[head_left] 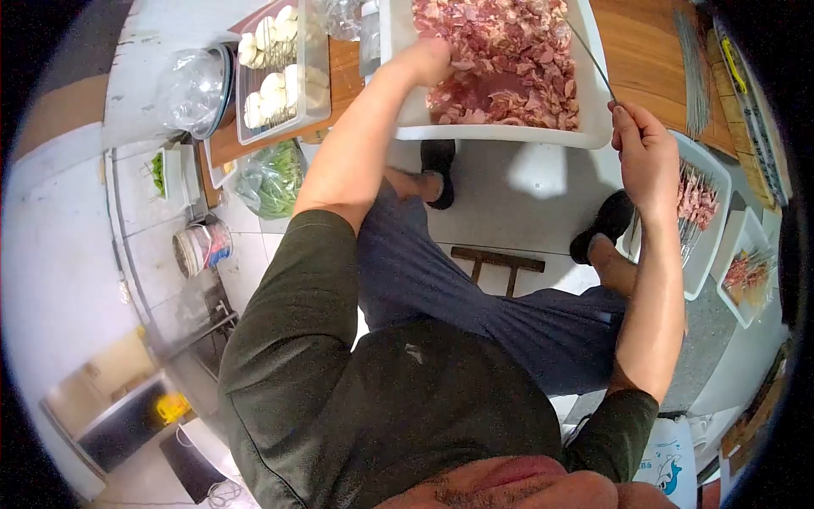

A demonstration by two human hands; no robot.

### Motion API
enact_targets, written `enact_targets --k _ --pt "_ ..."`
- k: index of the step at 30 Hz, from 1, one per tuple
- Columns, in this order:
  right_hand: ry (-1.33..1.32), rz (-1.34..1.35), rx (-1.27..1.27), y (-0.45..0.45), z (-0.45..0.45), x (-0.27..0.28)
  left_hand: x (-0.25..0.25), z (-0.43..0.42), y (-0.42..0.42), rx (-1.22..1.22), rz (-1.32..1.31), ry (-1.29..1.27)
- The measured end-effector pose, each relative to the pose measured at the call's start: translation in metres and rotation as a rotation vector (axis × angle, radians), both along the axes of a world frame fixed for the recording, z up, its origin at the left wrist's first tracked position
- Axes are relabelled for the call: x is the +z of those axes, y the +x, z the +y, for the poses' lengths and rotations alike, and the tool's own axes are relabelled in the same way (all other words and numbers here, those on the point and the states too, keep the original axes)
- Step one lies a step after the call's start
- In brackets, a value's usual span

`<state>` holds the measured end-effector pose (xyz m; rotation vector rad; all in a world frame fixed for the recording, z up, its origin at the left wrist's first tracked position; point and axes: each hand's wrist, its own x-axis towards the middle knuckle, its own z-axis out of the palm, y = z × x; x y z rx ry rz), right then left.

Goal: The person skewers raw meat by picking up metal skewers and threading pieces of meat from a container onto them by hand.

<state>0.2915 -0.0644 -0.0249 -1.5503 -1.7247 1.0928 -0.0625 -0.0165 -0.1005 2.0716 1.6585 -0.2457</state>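
A white tub (500, 133) full of raw meat pieces (517, 81) stands in front of me. My right hand (646, 153), at the tub's right front corner, is closed around the near end of a thin metal skewer (589, 55). The skewer slants up and left over the meat; whether anything is threaded on its far end I cannot make out. My left hand (431, 61) is at the left side of the meat, its fingers pointing down and mostly hidden, slightly blurred.
Left of the tub is a clear container (318, 93) with white rounded pieces on skewers. Bare metal skewers (693, 76) lie on the wooden table (649, 55) at right. Lower right, white trays (708, 271) hold skewered meat (697, 199). A bag of greens (273, 180) sits lower left.
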Motion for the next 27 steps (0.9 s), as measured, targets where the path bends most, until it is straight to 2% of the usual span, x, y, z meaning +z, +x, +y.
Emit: enact_targets --k 1,4,7,10,13,16,20,23,25,27 --pt "-0.003 0.001 0.0 0.0 0.001 0.0 -0.003 0.003 -0.004 -0.023 0.014 0.033" --pt "0.003 0.032 -0.004 -0.001 0.0 0.0 -0.001 0.009 -0.002 0.178 -0.438 0.258" --pt "0.021 0.047 -0.012 0.001 0.0 -0.002 0.001 0.023 0.002 0.269 -0.381 0.444" --pt "-0.007 0.04 -0.013 0.001 -0.003 0.003 0.003 0.022 0.009 0.2 0.193 0.073" --pt "-0.024 0.021 -0.014 0.003 -0.002 0.005 0.013 0.003 0.033 0.158 0.308 -0.064" --pt "0.01 0.045 0.004 0.003 -0.003 0.002 -0.004 0.001 0.035 0.217 0.332 0.026" --pt "-0.013 0.144 0.006 0.002 -0.004 0.003 -0.019 0.005 0.03 0.226 0.329 -0.022" --pt "-0.25 0.442 -0.126 -0.002 -0.017 0.025 -0.01 0.01 0.028 0.264 0.209 -0.032" --pt "-0.455 0.684 -0.31 -0.01 -0.04 0.06 -0.008 0.011 0.017 0.255 0.117 -0.019" --pt "-0.529 1.036 -0.155 -0.002 -0.068 0.07 -0.006 0.01 0.013 0.263 0.093 0.052"
